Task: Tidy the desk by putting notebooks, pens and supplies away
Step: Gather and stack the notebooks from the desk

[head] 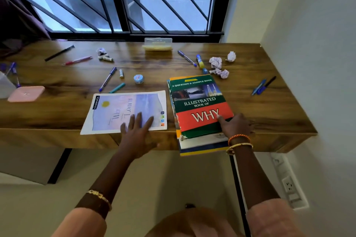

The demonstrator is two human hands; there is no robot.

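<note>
L hand (pixel 137 131) lies flat w/ fingers spread straight, fingertips pressing the near edge of the thin pale lilac-and-pink soft-cover notebook (pixel 126 112), which sits flat on the brown wood-grain worktop (pixel 269 106) at its front edge. R hand (pixel 236 125) grips the near right corner of the green-and-red hardcover "Illustrated Book of Why" (pixel 200 106): thumb on top of the cover by the "Y", other fingers curled at the side edge. That book tops a small stack of books (pixel 204 147) w/ blue and yellow edges, overhanging the front edge just below the R hand. Just beyond the L hand's notebook: a teal marker (pixel 117 88), a blue ballpoint pen (pixel 107 79), a small round pale-blue lidded tub (pixel 138 79). Well to the L hand's left, a flat pink rounded case (pixel 26 93). Beyond the R hand: crumpled white paper balls (pixel 221 67), a blue-and-yellow glue stick (pixel 200 61), another blue pen (pixel 186 58). To the R hand's right, a pair of blue and black pens (pixel 263 85). Far back by the window, a clear plastic box w/ yellowish base (pixel 158 44).
</note>
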